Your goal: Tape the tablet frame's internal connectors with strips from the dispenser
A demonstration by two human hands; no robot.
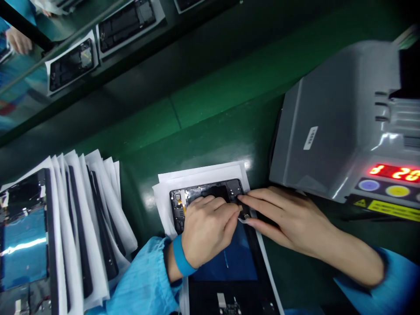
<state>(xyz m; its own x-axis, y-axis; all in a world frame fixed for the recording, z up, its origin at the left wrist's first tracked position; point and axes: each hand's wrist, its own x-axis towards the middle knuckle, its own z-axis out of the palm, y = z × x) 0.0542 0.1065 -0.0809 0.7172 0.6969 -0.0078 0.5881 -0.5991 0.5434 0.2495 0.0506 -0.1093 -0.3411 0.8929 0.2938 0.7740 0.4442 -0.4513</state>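
An opened tablet-like device (229,258) with a blue panel and dark frame lies on white sheets (203,173) at the bottom centre. Over its upper part, my left hand (208,225), with a blue wristband, is closed, its fingers pinched near the upper right corner area; what they hold is too small to make out. My right hand (284,214) reaches in from the right, fingers stretched, with index and thumb tips touching the device's right edge beside a small part there.
A grey machine (328,118) with a lit red display stands at the right. Similar devices (24,245) interleaved with white sheets are stacked at the left. More devices (126,24) lie on a raised ledge at the top left, where another person's hand (19,40) shows.
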